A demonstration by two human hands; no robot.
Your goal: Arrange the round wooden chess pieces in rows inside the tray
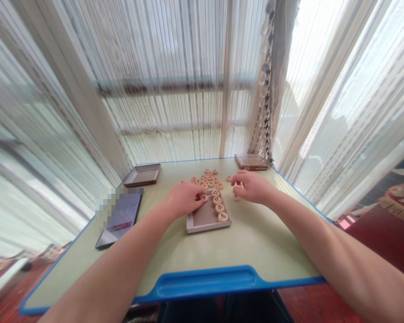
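My left hand [184, 198] rests over the far left corner of a small grey tray [202, 218], its fingers curled around a round wooden game piece [204, 197] at the tray's edge. Three more round pieces [219, 208] lie in a column along the tray's right side. My right hand [251, 185] is to the right of the tray, fingers pinched on another round piece [239, 184]. Several loose pieces [207, 178] with red or black characters lie in a heap just beyond the tray.
The pale green table has a blue rim [205, 281] with a handle recess at the front. A shallow brown lid [142, 175] lies at the far left, a patterned brown box [251, 161] at the far right, a dark phone [120, 218] at left. Curtains hang behind.
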